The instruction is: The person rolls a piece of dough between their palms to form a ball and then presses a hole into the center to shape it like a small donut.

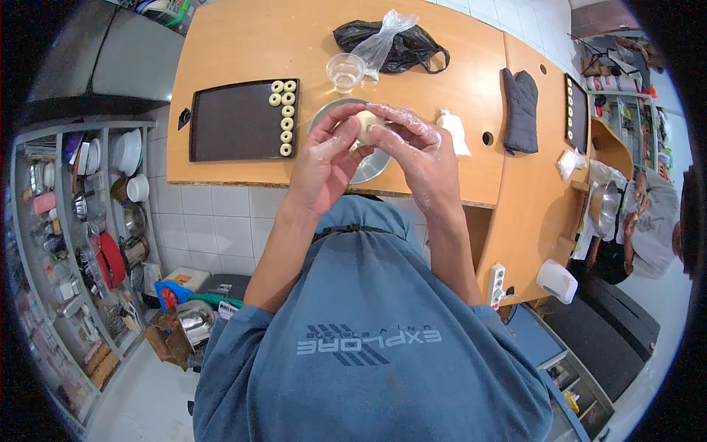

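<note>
1. Nearest to us is our blue shirt (368, 306), with both forearms reaching past it to the table (243, 44).
2. We pinch a pale piece of dough (367, 118) between our floury hands: the left hand (324, 151) cups one side with thumb and fingers, and the right hand (423, 151) presses its thumb onto the near face.
3. That piece is up in our grip, above the metal bowl (370, 168). It looks rounded; we cannot tell whether a hole goes through it.
4. Eight rings (286, 112) lie on the dark tray (236, 129) to our left, two pairs at the top and a single file below. We judge those shaped.
5. They take up only the tray's right-hand strip, so we judge the batch far from filling it, with the piece in our fingers unfinished.
6. How much dough is left, we cannot tell; our hands hide much of the bowl.
7. Over on the far right, a second tray (581, 110) carries a line of pale pieces (570, 114), too small to judge.
</note>
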`<state>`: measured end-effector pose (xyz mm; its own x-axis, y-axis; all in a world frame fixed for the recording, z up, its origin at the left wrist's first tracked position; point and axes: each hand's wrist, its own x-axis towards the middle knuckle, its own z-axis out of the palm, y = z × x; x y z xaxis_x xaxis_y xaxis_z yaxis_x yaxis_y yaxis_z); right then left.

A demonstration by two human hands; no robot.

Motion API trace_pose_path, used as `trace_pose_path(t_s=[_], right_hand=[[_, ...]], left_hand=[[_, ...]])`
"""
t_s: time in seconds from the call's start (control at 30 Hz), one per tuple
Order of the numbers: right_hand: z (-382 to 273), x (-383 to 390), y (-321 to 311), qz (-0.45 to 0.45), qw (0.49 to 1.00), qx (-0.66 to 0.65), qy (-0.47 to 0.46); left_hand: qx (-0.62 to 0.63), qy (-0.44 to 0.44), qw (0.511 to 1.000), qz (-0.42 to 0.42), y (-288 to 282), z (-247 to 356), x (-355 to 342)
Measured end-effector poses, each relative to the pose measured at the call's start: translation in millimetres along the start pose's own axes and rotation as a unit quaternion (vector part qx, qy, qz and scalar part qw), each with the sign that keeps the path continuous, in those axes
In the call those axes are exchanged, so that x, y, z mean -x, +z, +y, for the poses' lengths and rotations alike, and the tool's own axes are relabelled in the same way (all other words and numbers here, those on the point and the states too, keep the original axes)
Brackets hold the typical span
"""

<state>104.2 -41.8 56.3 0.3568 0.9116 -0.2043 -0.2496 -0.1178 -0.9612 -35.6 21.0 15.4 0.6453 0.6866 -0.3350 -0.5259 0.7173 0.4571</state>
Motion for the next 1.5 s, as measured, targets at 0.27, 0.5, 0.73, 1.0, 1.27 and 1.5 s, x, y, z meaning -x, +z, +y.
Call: trace_pose_path(t_s=[0.27,0.5,0.73,1.0,1.27,1.5], right_hand=[[-2.1,0.4,3.8,0.015,1.0,-0.017,-0.01],[0.5,-1.3,3.0,0.062,0.997,0.023,-0.038],[5.4,1.5,4.6,0.079,0.988,0.113,-0.065],[7.4,-0.5,-2.2,0.043,0.973,0.197,-0.111],[8.8,-0.9,-2.7,0.055,0.982,0.149,-0.1],[3.5,1.3,-5.0,0.026,0.972,0.203,-0.115]], left_hand=[[-0.071,0.033,0.997,-0.009,-7.7,1.6,-0.9],[-0.133,0.068,0.989,0.0,-8.7,-1.8,-2.8],[-0.132,0.027,0.991,0.01,-3.6,3.2,-4.1],[-0.118,-0.003,0.993,0.016,-4.7,6.0,-4.1],[-0.062,0.007,0.998,0.007,-0.7,6.9,-2.8],[-0.088,0.007,0.996,-0.009,-4.3,5.3,-2.2]])
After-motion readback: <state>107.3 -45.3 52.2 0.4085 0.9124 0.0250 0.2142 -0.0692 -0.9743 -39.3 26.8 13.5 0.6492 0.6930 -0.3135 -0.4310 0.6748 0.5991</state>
